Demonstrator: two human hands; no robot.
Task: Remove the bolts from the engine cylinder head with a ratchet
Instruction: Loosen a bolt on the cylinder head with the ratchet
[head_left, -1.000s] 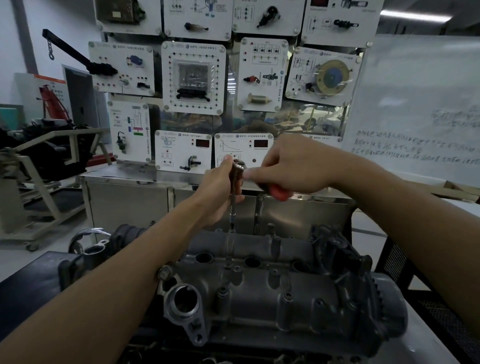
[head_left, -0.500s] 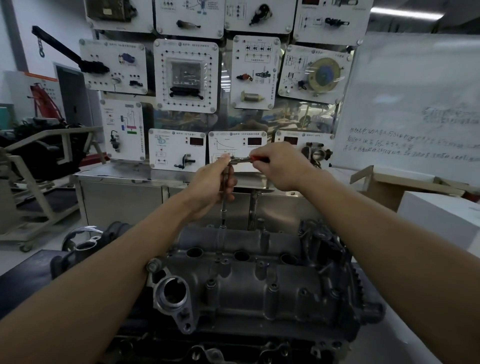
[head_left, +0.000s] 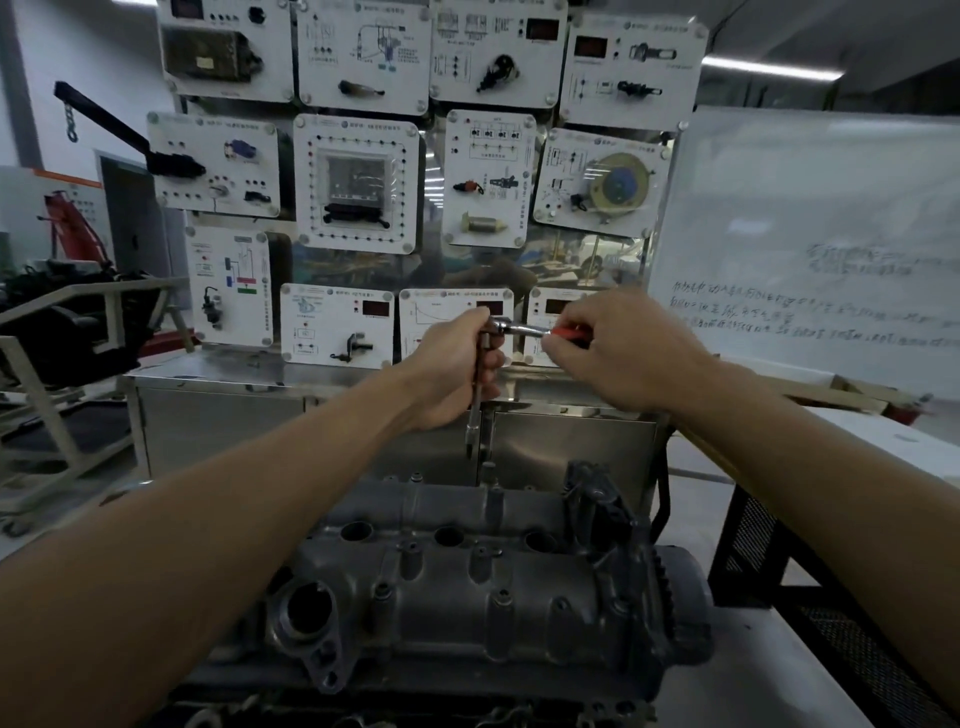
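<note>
A grey cast engine cylinder head (head_left: 467, 587) lies in front of me with several bolts (head_left: 503, 597) standing in its top. A ratchet (head_left: 519, 328) with a red handle and a long extension bar (head_left: 475, 415) is held above the head's far edge. My left hand (head_left: 452, 369) grips the extension bar just under the ratchet head. My right hand (head_left: 618, 353) grips the red handle, which points right. The socket tip hangs slightly above a far-edge bolt (head_left: 487, 470); whether it touches is unclear.
A steel cabinet (head_left: 311, 426) with a board of white sensor panels (head_left: 358, 182) stands behind the engine. A whiteboard (head_left: 810, 249) is at the right, a black mesh rack (head_left: 810, 597) at lower right, and an engine stand (head_left: 62, 364) at the left.
The ratchet handle has swung from pointing toward me round to the right, my right hand going with it. My left hand has stayed on the extension bar.
</note>
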